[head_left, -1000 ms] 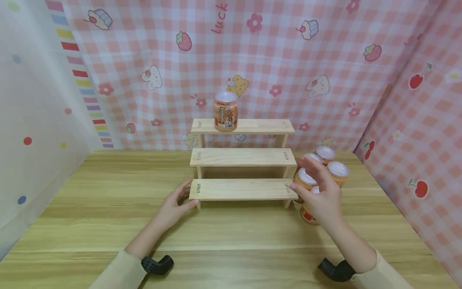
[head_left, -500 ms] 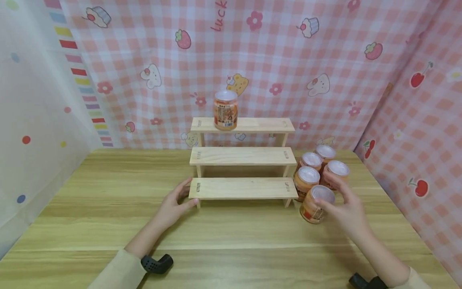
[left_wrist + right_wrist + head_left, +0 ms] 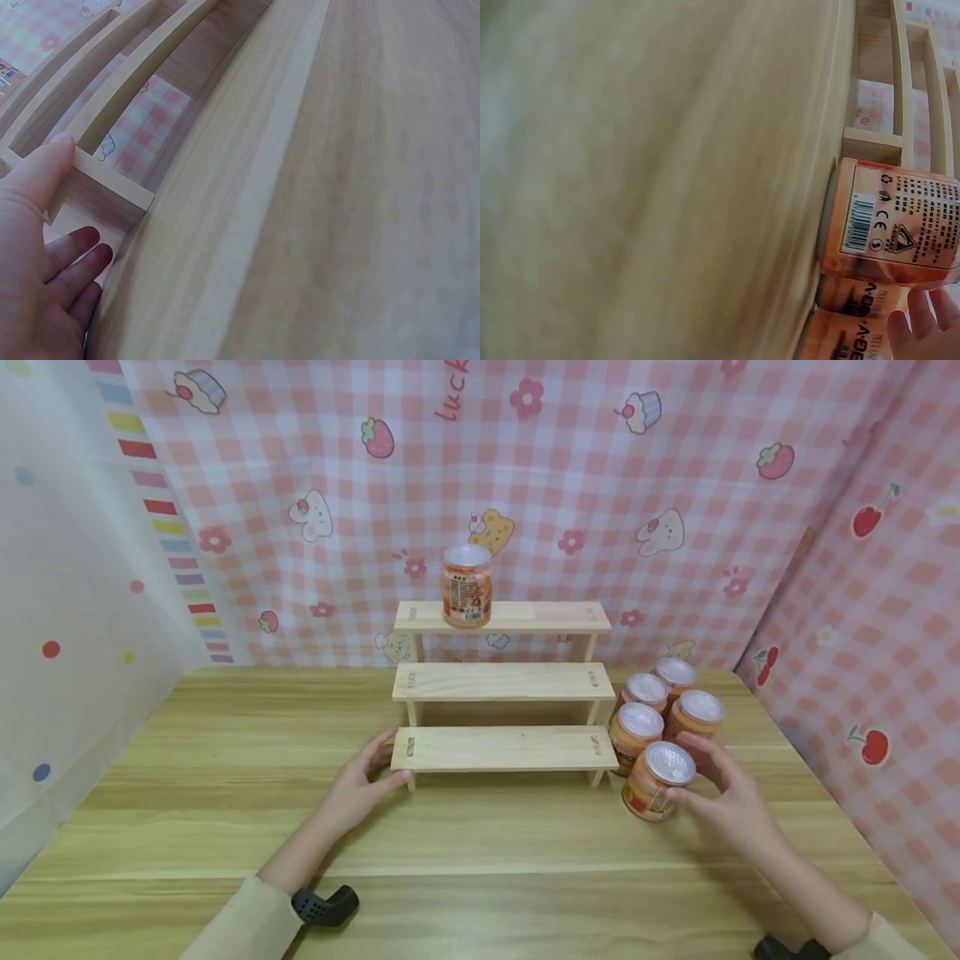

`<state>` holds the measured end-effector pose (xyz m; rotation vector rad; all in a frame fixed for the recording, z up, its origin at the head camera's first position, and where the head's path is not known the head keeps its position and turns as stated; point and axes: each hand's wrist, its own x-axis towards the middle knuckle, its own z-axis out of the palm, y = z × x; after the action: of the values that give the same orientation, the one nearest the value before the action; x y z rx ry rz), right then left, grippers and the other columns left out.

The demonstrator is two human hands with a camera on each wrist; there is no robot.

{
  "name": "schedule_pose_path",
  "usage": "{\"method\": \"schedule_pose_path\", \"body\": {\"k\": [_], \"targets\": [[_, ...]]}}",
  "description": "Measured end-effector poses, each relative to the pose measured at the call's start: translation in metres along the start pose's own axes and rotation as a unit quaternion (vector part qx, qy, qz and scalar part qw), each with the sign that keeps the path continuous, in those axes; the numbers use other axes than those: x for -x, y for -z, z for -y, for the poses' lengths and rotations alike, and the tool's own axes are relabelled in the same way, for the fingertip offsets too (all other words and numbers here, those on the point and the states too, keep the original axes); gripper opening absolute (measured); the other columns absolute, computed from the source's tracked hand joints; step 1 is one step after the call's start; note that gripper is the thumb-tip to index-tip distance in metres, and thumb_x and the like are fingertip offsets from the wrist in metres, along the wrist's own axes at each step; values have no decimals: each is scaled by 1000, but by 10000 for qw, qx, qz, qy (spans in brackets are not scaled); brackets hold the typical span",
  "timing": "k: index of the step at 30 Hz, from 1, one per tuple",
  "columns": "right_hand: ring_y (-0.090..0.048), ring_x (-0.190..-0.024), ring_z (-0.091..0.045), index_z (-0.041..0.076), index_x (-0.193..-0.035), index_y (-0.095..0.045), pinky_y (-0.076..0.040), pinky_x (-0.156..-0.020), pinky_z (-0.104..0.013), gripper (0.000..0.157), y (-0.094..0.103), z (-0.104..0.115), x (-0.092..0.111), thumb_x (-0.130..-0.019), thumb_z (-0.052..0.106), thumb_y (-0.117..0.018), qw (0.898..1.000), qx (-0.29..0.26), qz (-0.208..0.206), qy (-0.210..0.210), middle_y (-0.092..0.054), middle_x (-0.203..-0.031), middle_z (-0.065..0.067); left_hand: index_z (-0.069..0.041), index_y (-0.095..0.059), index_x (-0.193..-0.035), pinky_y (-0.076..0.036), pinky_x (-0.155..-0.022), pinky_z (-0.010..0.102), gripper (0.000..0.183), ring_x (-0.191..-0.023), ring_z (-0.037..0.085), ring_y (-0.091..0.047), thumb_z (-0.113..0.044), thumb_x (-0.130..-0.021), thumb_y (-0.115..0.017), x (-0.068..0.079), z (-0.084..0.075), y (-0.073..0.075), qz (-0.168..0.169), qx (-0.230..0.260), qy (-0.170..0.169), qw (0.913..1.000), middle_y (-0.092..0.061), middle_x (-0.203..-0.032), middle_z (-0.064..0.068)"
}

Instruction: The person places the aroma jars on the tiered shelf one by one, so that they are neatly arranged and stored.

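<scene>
A three-tier wooden stand stands mid-table. At the left end of its lowest shelf, my left hand holds on, thumb at the front corner and index finger at the rear; in the left wrist view the other fingers lie beside the side panel. My right hand is at the right of the nearest orange-labelled jar, thumb and fingers spread about its side. The right wrist view shows this jar's barcode label with my fingertips close to it; firm contact cannot be made out.
Several similar jars with pale lids stand close together right of the stand. Another jar sits on the top shelf, left of its middle. Checked cloth hangs behind the wooden table, with more at the right.
My right hand has moved right and down from in front of the jars to the right side of the nearest one. My left hand stays at the stand.
</scene>
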<state>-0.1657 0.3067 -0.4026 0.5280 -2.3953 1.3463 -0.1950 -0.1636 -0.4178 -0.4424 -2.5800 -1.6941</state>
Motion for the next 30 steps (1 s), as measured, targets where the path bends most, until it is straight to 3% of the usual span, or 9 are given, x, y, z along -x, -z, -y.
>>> {"method": "schedule_pose_path", "body": {"k": [7,13,20,23,26,30], "targets": [[-51,-109,4,-11,-133,-43,-41,-88,-11,68,-4,-7,4,-72,-16,-74,9995,-309,2,-88,-53,-123,17,0,-29,-148,-31,-105,55,70,-122,40,-49,-11,-90,-68,0,-1,0,6,-5,0,10000,-53,-130,26],[-53,-105,4,-12,-133,-42,-43,-85,-12,69,-10,-12,7,-71,-20,-72,9983,-516,-185,-179,-55,-117,20,2,-28,-148,-30,-105,55,71,-122,40,-48,-12,-90,-67,0,-3,1,20,-52,-28,10000,-52,-130,27],[-52,-106,5,-12,-136,-38,-43,-85,-11,70,-16,-13,8,-74,-20,-70,9967,-641,-317,-373,-55,-115,22,-3,-28,-149,-30,-105,55,74,-123,37,-48,-17,-89,-69,-10,30,-1,-41,25,-14,10000,-53,-131,23],[-51,-107,5,-12,-136,-37,-43,-85,-11,70,-18,-12,9,-74,-19,-70,9957,-701,-378,-482,-55,-115,22,-5,-28,-150,-30,-105,54,75,-123,35,-49,-20,-89,-70,-11,35,-2,-43,-1,-30,10000,-54,-131,21],[-52,-107,5,-12,-135,-38,-44,-84,-11,70,-20,-11,10,-74,-19,-71,9950,-691,-475,-550,-56,-114,22,-3,-29,-149,-30,-105,54,74,-122,37,-49,-17,-89,-70,-11,32,-2,-37,29,-8,10000,-54,-131,23],[-53,-105,5,-10,-134,-40,-45,-82,-12,70,-21,-10,12,-74,-17,-73,9946,-601,-564,-631,-56,-112,22,0,-29,-148,-29,-105,55,72,-122,40,-48,-12,-90,-69,-4,13,-1,-3,48,-13,10000,-53,-130,26]]}}
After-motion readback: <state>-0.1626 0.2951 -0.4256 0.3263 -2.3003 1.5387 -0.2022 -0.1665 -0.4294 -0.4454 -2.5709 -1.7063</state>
